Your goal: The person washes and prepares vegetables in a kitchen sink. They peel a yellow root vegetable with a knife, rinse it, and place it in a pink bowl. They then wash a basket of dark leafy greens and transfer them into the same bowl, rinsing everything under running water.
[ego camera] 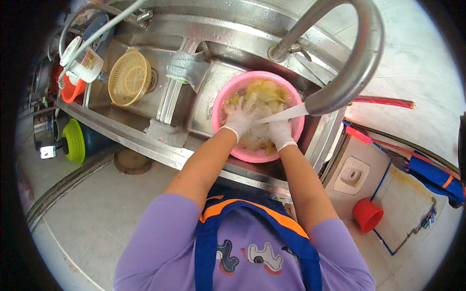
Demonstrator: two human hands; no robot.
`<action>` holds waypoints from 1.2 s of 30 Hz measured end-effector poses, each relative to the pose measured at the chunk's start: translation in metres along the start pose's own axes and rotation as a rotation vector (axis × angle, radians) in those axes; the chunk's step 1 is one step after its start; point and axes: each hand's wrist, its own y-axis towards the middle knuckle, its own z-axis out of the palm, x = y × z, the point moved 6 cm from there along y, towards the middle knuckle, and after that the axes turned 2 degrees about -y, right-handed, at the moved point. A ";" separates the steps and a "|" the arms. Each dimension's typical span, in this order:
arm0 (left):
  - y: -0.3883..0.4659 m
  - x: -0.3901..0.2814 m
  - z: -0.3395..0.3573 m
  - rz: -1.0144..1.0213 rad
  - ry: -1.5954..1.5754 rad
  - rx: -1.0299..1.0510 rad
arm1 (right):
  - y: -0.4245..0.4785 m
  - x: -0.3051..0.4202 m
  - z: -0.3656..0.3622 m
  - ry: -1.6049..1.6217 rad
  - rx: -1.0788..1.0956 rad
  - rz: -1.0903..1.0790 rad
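Observation:
My left hand (240,118), in a thin white glove, reaches into a pink plastic basin (217,125) with its fingers spread at the water surface. My right hand (281,132), gloved alike, dips in at the basin's right side; foam and the water jet hide its fingers. Yellow-green leafy pieces (267,91) float in the bubbling water, mostly beyond my hands. From the curved metal faucet (342,92) a white stream of water (285,113) pours between my hands. The basin stands in the right bowl of a stainless steel sink (204,109).
A beige plastic colander (129,78) leans in the left bowl. Cloths (185,69) drape the divider, with a grey rag (165,132) at the front rim. A white plastic tub (85,65) and a hose (105,31) stand at left. A red bucket (367,214) is on the floor at right.

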 end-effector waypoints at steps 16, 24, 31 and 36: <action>-0.083 -0.031 -0.079 0.025 -0.858 -0.159 | 0.050 -0.058 -0.240 0.987 -0.461 -0.104; -0.146 0.008 -0.073 -0.079 -0.683 -0.271 | 0.050 -0.039 -0.267 1.869 -0.170 -0.211; -0.178 -0.003 -0.081 0.007 -0.538 -0.453 | 0.032 -0.009 -0.247 1.914 -0.097 -0.516; -0.199 0.001 -0.088 -0.079 -0.455 -0.593 | 0.022 -0.047 -0.142 1.755 -0.089 -0.214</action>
